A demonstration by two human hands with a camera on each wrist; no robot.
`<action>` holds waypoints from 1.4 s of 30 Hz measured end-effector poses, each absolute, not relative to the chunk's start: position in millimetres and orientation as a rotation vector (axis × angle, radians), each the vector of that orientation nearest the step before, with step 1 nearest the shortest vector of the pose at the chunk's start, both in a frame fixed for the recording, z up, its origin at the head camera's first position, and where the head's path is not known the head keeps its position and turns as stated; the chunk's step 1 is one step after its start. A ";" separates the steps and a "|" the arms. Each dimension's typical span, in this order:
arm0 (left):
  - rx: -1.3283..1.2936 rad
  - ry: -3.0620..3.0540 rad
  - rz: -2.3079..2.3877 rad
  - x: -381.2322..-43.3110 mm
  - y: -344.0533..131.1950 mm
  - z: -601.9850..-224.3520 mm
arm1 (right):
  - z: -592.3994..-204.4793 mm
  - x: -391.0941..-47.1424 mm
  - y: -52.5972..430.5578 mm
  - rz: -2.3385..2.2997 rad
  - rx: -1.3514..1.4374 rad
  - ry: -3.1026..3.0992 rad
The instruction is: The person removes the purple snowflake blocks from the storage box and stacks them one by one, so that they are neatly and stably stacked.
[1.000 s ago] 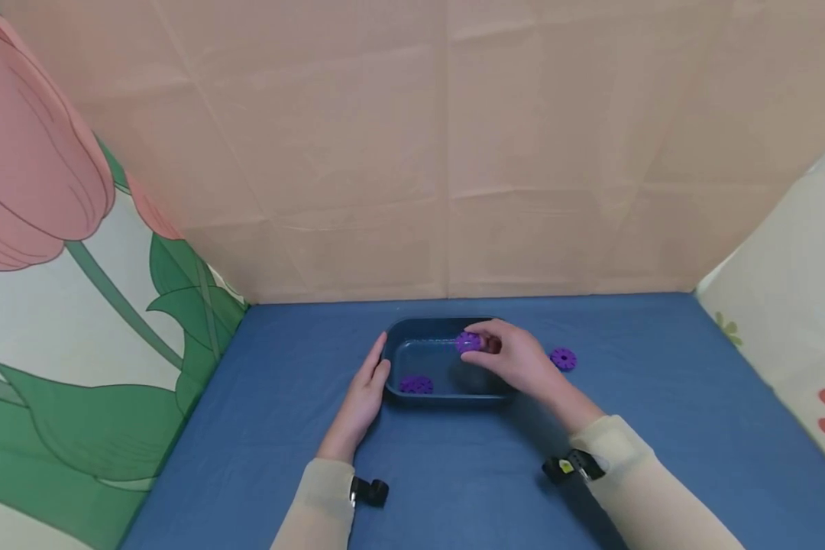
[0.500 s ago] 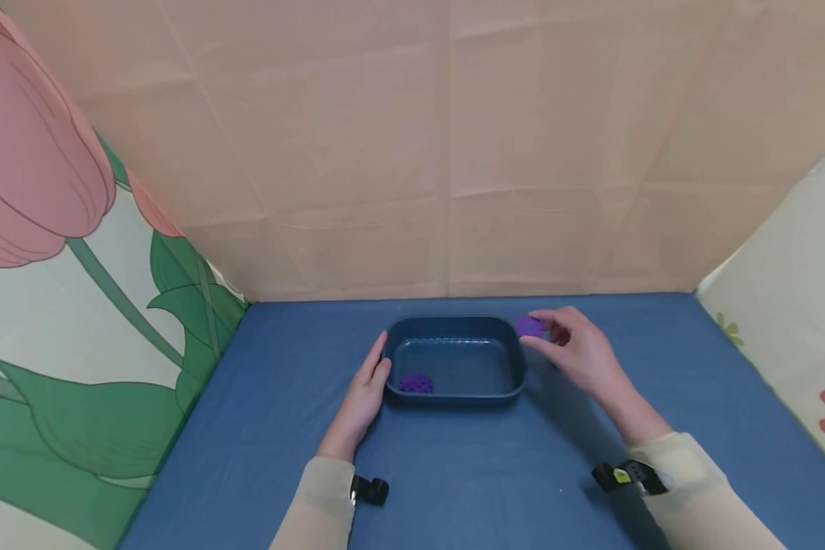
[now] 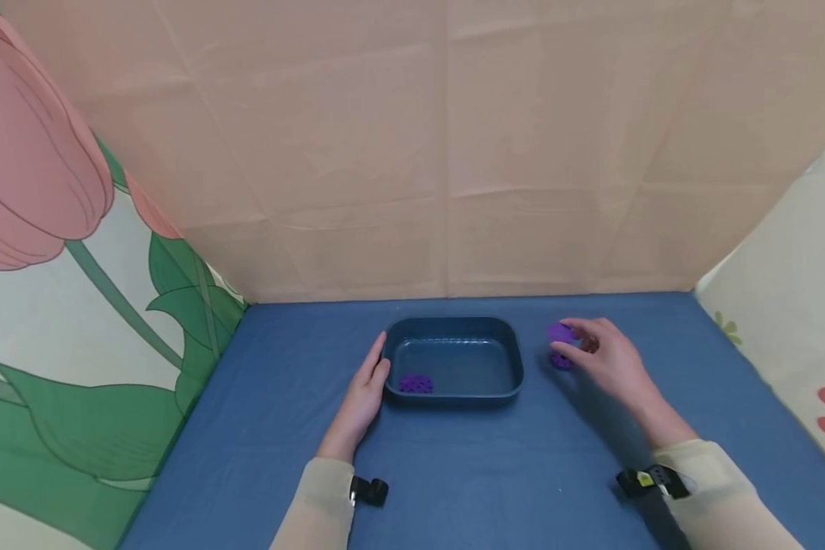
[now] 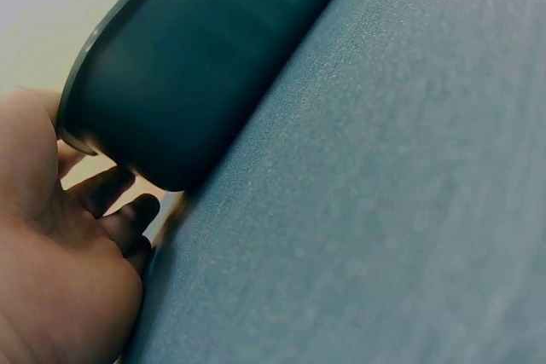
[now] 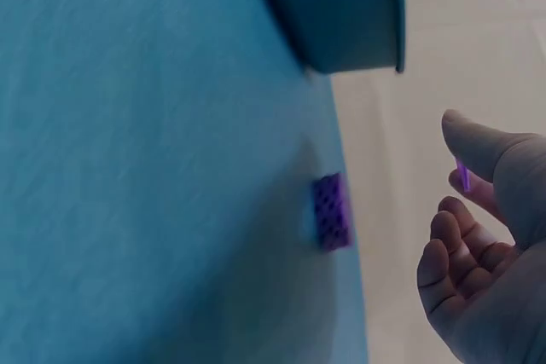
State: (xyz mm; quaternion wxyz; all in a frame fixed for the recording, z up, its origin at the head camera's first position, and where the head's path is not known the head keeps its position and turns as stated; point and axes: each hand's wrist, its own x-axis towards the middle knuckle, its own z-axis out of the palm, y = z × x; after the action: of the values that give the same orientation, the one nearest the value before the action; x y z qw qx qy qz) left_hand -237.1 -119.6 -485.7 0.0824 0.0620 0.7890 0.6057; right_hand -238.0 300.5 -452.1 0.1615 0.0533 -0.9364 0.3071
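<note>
A dark blue rectangular tray sits on the cloth, with purple perforated discs in its near left corner. My left hand lies along the tray's left side, straight index finger and thumb at the rim; the left wrist view shows it beside the tray's outer wall. Between thumb and index finger, my right hand pinches a purple notched disc, of which only a sliver shows in the right wrist view. Just below that disc, a purple perforated piece lies on the cloth, right of the tray.
Blue cloth covers the table. Behind it rises a beige sheet. A panel with a pink tulip stands on the left and a white floral panel on the right. A dark band with a small device circles each wrist.
My right hand has carried the pinched disc from above the tray's right part rightward, over the piece on the cloth. The left hand and tray stay in place.
</note>
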 end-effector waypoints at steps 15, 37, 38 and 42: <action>0.200 2.361 1.798 -228.7 -118.9 -472.7 | -478.9 -239.7 323.2 0.806 0.190 -2.806; 0.185 2.359 1.795 -236.8 -119.3 -484.2 | -484.7 -241.0 327.3 0.807 0.166 -2.942; 0.181 2.356 1.798 -239.0 -119.6 -488.2 | -485.1 -241.3 327.3 0.808 0.167 -2.945; 0.178 2.356 1.818 -245.8 -120.4 -502.5 | -486.2 -242.3 327.4 0.813 0.162 -2.953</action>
State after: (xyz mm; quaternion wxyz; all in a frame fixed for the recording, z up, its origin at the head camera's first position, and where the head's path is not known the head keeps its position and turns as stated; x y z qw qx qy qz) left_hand -245.8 -120.4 -502.5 0.0801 0.0594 0.7879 0.6077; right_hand -242.3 327.4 -486.2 0.0374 0.0529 -0.9621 0.2649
